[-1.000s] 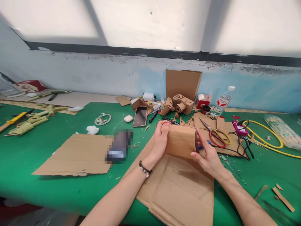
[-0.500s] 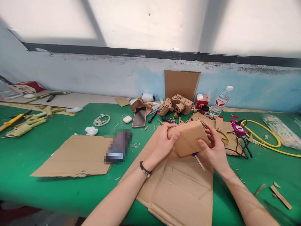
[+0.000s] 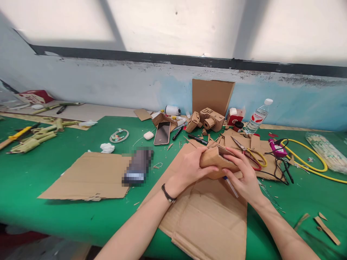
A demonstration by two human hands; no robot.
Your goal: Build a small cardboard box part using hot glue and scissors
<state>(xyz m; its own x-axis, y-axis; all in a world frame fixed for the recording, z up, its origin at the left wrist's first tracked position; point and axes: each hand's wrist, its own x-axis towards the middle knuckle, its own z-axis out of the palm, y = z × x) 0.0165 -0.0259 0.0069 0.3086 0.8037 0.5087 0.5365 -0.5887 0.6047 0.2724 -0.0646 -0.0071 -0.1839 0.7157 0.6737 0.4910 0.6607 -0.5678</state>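
Between my two hands is a small cardboard box [image 3: 213, 160], tilted so that an opening shows at its upper right. My left hand [image 3: 191, 166] wraps its left side, thumb along the front. My right hand [image 3: 242, 175] grips the right side, with fingers over the opening and the thumb below. Under the hands lies a large cardboard sheet [image 3: 208, 220]. A pen with a blue part and a clear barrel [image 3: 231, 187] rests on it, partly hidden by the box and my right hand. Scissors [image 3: 251, 151] with red and yellow handles lie just beyond my right hand.
A cardboard camera model [image 3: 213, 119] stands at the back beside a water bottle [image 3: 258, 116]. A phone [image 3: 162, 133] and a flat cardboard piece [image 3: 86, 177] lie to the left. A yellow cable [image 3: 303, 159], a purple device [image 3: 277, 148] and cardboard scraps [image 3: 326, 229] are on the right.
The box has been turned and tipped, so its opening now shows from above. My right fingers have shifted over that edge, and the scissors behind have come into view.
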